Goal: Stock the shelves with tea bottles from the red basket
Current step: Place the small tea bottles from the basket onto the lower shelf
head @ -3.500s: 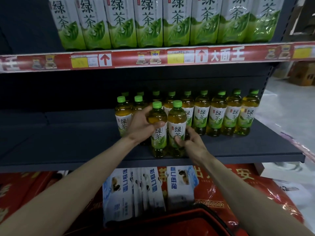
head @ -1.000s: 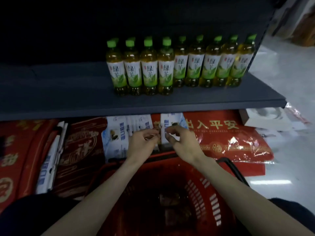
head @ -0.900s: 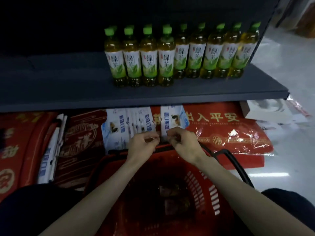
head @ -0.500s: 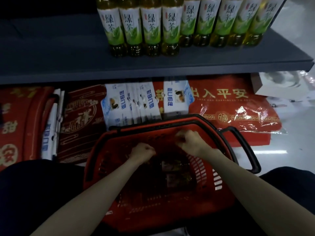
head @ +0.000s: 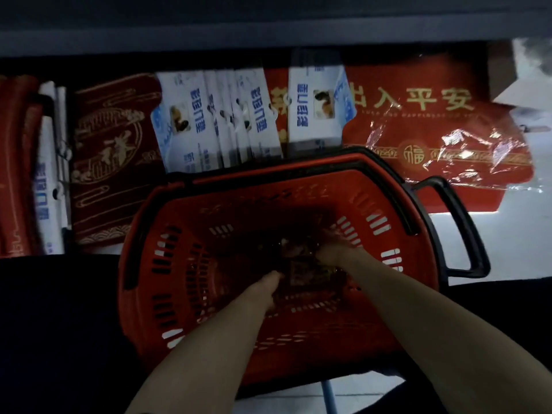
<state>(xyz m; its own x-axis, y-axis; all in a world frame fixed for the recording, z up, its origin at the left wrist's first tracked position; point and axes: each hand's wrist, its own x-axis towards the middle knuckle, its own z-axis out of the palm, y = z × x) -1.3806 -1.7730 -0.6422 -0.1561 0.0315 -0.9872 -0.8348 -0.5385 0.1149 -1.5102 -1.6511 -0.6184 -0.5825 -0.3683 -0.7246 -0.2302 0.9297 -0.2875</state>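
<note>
The red basket (head: pixel 185 264) stands on the floor in front of me, its black handle (head: pixel 460 228) folded out to the right. Both my arms reach down into it. At its dark bottom lie tea bottles (head: pixel 301 271), dim and hard to count. My left hand (head: pixel 263 291) is curled against the near side of a labelled bottle, thumb on it. My right hand (head: pixel 331 251) sits over the bottles on the right, its fingers blurred and partly hidden. The grey shelf (head: pixel 268 34) shows only as its front edge along the top.
Under the shelf lean red gift bags (head: pixel 113 156), white-and-blue packs (head: pixel 215 121) and a red mat in shiny wrap (head: pixel 433 138). White floor lies to the right. My dark-clothed knees flank the basket on both sides.
I put two bottles on the shelf, drew both hands back and lowered them into the basket. My view tilted down, so the shelved bottles have left the frame. The hands now rest on the bottles at the bottom.
</note>
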